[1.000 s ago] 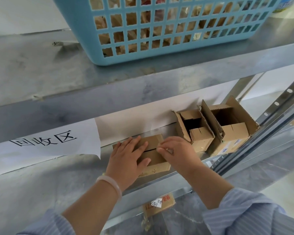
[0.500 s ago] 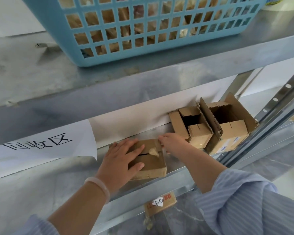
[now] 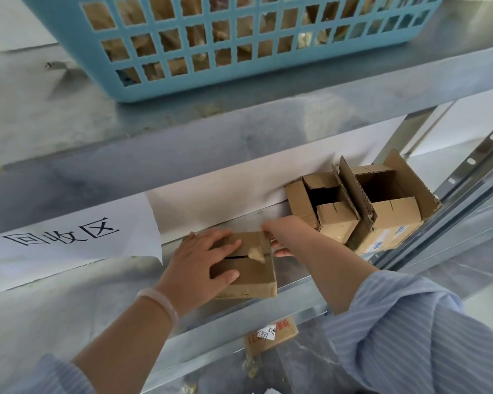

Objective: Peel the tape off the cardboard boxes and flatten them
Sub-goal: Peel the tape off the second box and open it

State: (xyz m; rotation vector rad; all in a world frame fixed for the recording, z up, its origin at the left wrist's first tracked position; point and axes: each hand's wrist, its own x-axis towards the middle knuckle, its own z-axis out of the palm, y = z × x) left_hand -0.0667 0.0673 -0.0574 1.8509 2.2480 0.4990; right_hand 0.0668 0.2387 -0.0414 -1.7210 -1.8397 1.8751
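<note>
A small closed cardboard box (image 3: pixel 254 275) sits on the metal shelf (image 3: pixel 69 294) near its front edge. A crumpled scrap of tape (image 3: pixel 255 253) sticks up at the seam between its top flaps. My left hand (image 3: pixel 202 268) lies flat on the box's left half, fingers spread, pressing it down. My right hand (image 3: pixel 285 231) grips the box's far right corner, with fingertips on its top edge and thumb on the right side. Whether it pinches tape there I cannot tell.
Two opened cardboard boxes (image 3: pixel 330 206) (image 3: pixel 387 200) stand at the shelf's right end by the upright post (image 3: pixel 473 172). A blue basket (image 3: pixel 211 46) of cardboard scraps sits on the shelf above. A paper sign (image 3: pixel 63 237) hangs at left. A labelled box (image 3: pixel 271 334) lies below.
My right hand has moved from the top seam to the box's far right corner. A crumpled tape scrap now shows at the seam. My left hand stays pressing the box.
</note>
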